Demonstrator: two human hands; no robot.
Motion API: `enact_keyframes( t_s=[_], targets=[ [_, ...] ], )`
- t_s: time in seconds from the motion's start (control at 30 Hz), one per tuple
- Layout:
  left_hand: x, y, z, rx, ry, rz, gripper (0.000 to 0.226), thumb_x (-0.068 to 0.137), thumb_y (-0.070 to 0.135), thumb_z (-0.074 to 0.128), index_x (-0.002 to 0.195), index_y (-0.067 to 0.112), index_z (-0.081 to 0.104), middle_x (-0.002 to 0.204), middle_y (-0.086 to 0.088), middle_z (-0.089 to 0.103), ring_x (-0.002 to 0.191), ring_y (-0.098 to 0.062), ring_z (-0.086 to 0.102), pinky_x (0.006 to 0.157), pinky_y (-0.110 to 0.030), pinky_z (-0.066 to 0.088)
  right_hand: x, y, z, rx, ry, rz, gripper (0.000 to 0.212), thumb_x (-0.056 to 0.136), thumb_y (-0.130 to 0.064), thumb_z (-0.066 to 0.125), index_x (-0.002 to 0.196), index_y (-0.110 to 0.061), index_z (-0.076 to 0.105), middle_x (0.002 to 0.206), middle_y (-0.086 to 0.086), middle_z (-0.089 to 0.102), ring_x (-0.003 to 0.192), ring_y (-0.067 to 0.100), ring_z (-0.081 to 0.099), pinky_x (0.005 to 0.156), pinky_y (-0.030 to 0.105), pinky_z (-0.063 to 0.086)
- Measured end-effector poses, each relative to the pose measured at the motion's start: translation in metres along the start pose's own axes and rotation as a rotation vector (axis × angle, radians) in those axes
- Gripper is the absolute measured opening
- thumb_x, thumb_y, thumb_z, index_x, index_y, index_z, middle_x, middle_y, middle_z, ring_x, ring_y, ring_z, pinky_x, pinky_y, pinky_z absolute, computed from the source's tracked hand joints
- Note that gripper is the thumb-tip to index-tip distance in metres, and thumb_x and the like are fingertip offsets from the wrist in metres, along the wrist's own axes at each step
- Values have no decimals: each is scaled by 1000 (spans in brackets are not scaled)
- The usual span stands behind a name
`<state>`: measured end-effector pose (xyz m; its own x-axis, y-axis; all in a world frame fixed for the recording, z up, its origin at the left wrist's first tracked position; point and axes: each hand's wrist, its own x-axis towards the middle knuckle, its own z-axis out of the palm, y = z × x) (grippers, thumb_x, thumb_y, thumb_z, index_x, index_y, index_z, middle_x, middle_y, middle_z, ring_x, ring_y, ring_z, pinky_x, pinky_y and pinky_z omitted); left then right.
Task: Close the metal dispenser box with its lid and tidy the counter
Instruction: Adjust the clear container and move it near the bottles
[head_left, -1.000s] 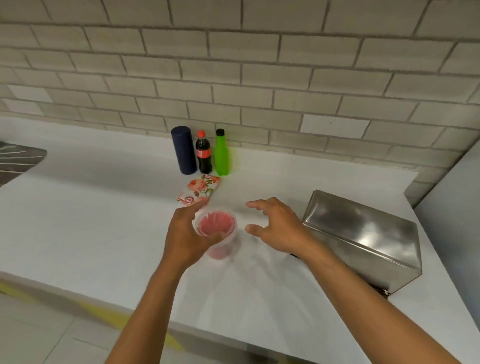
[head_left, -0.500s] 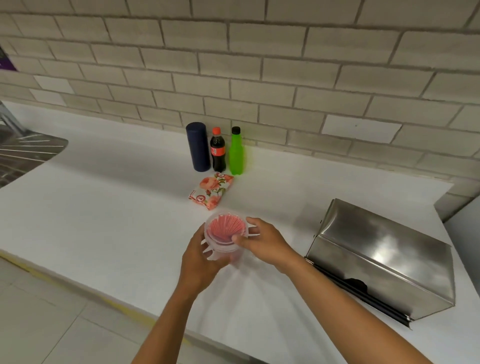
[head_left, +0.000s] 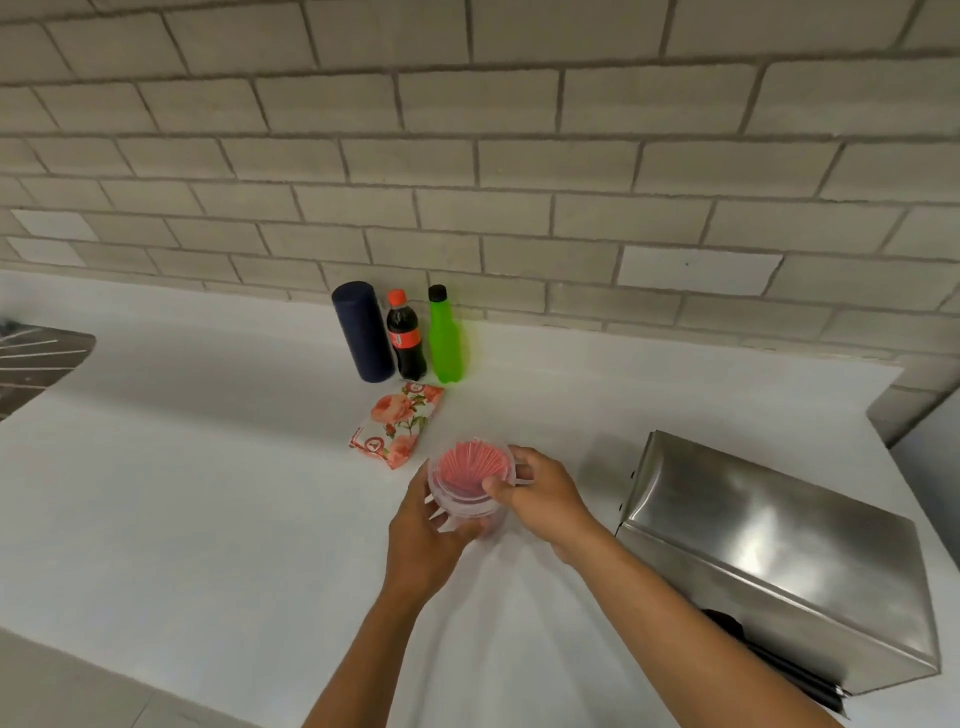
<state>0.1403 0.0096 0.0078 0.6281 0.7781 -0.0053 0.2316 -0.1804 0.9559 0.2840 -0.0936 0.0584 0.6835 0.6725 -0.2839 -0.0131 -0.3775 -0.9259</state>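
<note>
- Closest in, both hands are on a clear plastic container (head_left: 470, 491) full of pink sticks, maybe straws or toothpicks, too small to say. The left hand (head_left: 423, 540) cups it from the near-left side, fingers wrapped around the wall. The right hand (head_left: 540, 491) pinches the rim on the right, thumb over the edge.
- Just right of the container sits the metal dispenser box (head_left: 769, 561) on the white counter (head_left: 182, 493). Shiny brushed steel, boxy, sloped lid on top catching blurry reflections, and the lid looks down and shut. There's a dark slot along its near bottom edge with something black showing, can't make out what.
- Just past the container, a floral packet (head_left: 397, 431) with pink roses lies flat.
- Behind that packet, against the brick wall (head_left: 467, 156), three things stand in a row: a dark blue cylinder (head_left: 362, 332), a cola bottle (head_left: 406, 335) with a red cap, and a green bottle (head_left: 445, 335) with a black cap.
- Way off left of the container, a metal sink drainer (head_left: 36, 358) pokes in at the edge.
</note>
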Motion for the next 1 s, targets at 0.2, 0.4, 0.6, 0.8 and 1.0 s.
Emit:
enact_keyframes(
  t_s=[0.2, 0.4, 0.6, 0.8, 1.0],
  targets=[
    [61, 2, 22, -24, -132, 55, 89, 69, 10, 96, 132, 49, 47, 126, 13, 67, 106, -3, 70, 79, -16, 56, 31, -10, -5, 40, 243, 78, 36, 89, -19, 76, 123, -26, 68, 109, -13, 70, 109, 13, 67, 98, 34, 55],
    [128, -5, 35, -87, -243, 34, 90, 70, 1, 94, 147, 20, 51, 124, 5, 69, 100, 0, 71, 72, -15, 57, 69, -28, -3, 25, 392, 125, 42, 88, -19, 69, 131, -24, 68, 124, -2, 73, 111, 19, 68, 87, 25, 54],
    [181, -6, 57, -111, -308, 7, 89, 73, 0, 91, 148, 26, 51, 128, 4, 70, 108, -13, 72, 88, -34, 62, 105, -46, -9, -1, 467, 178, 49, 90, -18, 63, 139, -18, 64, 136, 6, 68, 121, 27, 65, 104, 39, 52],
    [215, -3, 76, -92, -326, 100, 86, 72, 3, 92, 145, 28, 53, 122, 15, 71, 106, -6, 72, 82, -24, 60, 134, -56, -23, 94, 542, 214, 46, 86, -23, 60, 131, -21, 69, 128, 5, 72, 108, 25, 67, 98, 38, 57],
    [238, 3, 96, -107, -327, 107, 89, 71, -8, 88, 146, 24, 51, 122, 18, 65, 98, 11, 67, 71, -9, 54, 160, -58, -41, 135, 556, 259, 60, 86, -20, 62, 145, -21, 59, 142, 4, 64, 126, 25, 62, 107, 38, 52]
  ],
)
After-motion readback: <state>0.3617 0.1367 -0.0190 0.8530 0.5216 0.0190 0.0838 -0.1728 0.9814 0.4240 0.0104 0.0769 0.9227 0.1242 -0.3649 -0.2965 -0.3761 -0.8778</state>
